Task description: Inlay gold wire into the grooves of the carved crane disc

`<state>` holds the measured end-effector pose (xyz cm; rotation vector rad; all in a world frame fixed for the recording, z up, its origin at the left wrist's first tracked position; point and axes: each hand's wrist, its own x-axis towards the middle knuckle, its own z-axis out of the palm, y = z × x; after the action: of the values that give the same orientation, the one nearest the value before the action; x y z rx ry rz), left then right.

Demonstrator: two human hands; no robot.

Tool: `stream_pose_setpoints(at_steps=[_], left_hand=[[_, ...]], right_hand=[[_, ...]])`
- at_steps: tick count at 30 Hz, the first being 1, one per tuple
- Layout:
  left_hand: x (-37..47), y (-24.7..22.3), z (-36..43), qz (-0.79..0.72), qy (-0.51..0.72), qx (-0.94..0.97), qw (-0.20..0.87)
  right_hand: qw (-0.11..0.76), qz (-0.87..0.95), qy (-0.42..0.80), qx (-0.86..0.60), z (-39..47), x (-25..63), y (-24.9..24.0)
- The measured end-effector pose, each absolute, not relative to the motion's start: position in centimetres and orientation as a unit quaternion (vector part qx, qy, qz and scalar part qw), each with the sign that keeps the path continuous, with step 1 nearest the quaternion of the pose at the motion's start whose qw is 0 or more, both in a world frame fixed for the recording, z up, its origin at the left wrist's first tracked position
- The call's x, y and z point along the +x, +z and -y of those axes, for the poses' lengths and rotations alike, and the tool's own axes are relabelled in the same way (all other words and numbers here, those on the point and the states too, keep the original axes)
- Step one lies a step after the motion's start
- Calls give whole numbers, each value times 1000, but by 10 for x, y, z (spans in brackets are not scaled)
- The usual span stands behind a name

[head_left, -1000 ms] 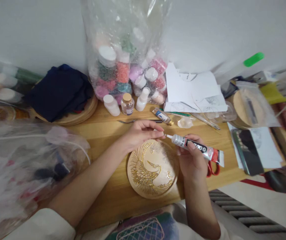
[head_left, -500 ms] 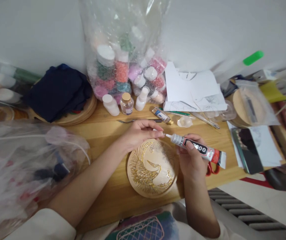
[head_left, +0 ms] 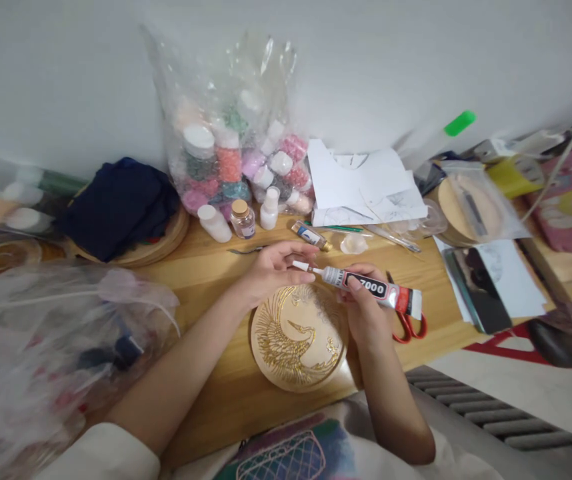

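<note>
My right hand (head_left: 367, 313) grips a glue tube (head_left: 373, 287) marked 7000, its thin nozzle pointing left. At the nozzle tip, the fingers of my left hand (head_left: 269, 275) are closed around a small white cap (head_left: 301, 265). Whether the cap still touches the nozzle I cannot tell. Below both hands a round wooden disc (head_left: 299, 347) lies flat on the table, carrying a crane outlined in raised gold lines. Its upper right part shows only a grey drawing. Red-handled scissors (head_left: 410, 328) lie partly behind my right hand.
Behind my hands stand a cork-topped jar (head_left: 243, 220), white bottles (head_left: 215, 223) and a clear bag of coloured jars (head_left: 236, 153). Papers (head_left: 361, 187) and a phone (head_left: 479, 290) lie rightward. Plastic wrapping (head_left: 56, 347) and dark cloth (head_left: 119, 210) occupy the left.
The white cap now shows clearly between my left fingers at the nozzle. My view has shifted, so the hands and tube appear slightly further left. Both hands keep their holds.
</note>
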<state>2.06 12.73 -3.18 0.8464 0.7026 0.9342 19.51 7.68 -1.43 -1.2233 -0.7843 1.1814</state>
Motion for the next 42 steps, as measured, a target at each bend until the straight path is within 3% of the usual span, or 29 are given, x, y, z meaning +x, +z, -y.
stream_pose_setpoints(at_steps=[4,7,11,15,21,29,35,38,42], left_hand=[[16,-12,-125,-348,419,497,676],[5,7,-121,-378,347,702,494],[-19,16,-113,-449,306,780,311],[-47,3,-103,-517,296,763,252],[-64,-24,-92,-523,297,788,134],[-41,-10,-80,-548,298,770,136],[-7,-13,-69,-505,350,732,293],[3,-20,-73,-498,378,707,331],[6,-23,-81,-513,394,677,353]], right_hand=[[535,370,536,-538,-75,194,-18],[486,394,588,-512,-75,190,-14],[470,392,622,-488,-75,198,-4],[485,432,451,-612,-65,239,2],[369,555,223,-711,-50,287,-3],[165,747,56,-642,-76,278,-11],[6,818,100,-566,-102,284,6],[17,822,133,-553,-106,289,12],[169,775,238,-561,-100,295,18]])
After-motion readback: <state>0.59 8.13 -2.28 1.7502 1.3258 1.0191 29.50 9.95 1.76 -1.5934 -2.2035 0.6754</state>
